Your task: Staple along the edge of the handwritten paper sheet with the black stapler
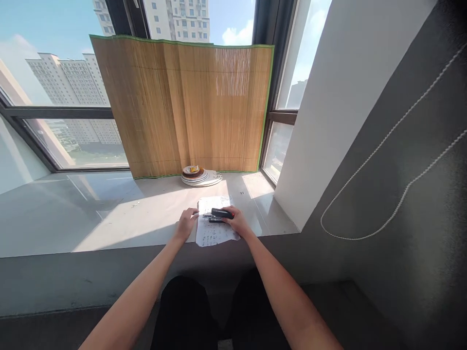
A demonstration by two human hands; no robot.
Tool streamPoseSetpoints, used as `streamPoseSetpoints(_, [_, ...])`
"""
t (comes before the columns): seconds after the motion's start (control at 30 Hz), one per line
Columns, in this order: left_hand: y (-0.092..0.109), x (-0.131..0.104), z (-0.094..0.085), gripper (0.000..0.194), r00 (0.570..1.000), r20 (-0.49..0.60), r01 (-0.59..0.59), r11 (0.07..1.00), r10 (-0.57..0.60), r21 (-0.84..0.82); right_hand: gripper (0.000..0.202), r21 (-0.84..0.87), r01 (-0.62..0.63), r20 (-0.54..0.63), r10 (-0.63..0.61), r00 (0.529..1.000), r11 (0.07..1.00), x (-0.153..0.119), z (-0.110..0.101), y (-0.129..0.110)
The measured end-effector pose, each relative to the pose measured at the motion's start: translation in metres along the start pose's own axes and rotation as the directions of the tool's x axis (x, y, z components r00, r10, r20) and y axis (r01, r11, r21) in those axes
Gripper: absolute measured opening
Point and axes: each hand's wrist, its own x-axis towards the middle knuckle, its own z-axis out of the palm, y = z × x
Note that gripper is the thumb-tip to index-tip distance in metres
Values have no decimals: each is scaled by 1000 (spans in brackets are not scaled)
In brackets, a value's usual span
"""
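Sheets of paper with handwriting [215, 236] lie on the window sill, near its front edge. My right hand [236, 219] is closed round the end of a black stapler-like object [221, 213] above the paper. Beside that object are thin dark pens [215, 220], partly hidden by my right fingers. At the paper's left edge is my left hand [188, 222], its fingers bent round something small and whitish that I cannot make out.
Behind the paper, stacked plates [200, 179] stand on the sill [146, 214]. A bamboo mat [189, 107] leans against the window. A beaded cord [397, 206] hangs at the right by the wall. My dark-clad knees are below the sill.
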Motion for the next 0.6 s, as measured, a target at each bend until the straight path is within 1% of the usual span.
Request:
streamPoseSetpoints(0.1, [2, 2, -2, 11, 997, 3, 80, 996, -80, -26, 36, 26, -2, 23, 1, 1000, 1000, -1, -1, 1])
streamPoseSetpoints(0.23, [2, 6, -3, 11, 979, 38, 202, 974, -199, -103, 36, 15, -7, 34, 7, 999, 1000, 0, 0, 1])
streamPoseSetpoints(0.3, [3, 8, -2, 12, 971, 64, 236, 960, -229, -150, 36, 5, -12, 40, 12, 999, 1000, 0, -1, 2])
streamPoseSetpoints(0.37, [5, 8, 2, 14, 974, 107, 219, 956, -201, -195, 36, 1, -12, 38, 12, 999, 1000, 1, -1, 3])
streamPoseSetpoints(0.43, [9, 9, 7, 15, 979, 145, 171, 961, -142, -218, 36, 2, -3, 37, 3, 999, 1000, 1, -1, 4])
streamPoseSetpoints(0.53, [14, 11, 14, 12, 983, 171, 104, 975, -70, -197, 36, 8, 14, 39, -14, 999, 1000, 2, -1, 5])
streamPoseSetpoints(0.6, [15, 13, 16, 10, 982, 185, 80, 981, -47, -176, 36, 4, 18, 37, -18, 999, 1000, 2, -1, 5])
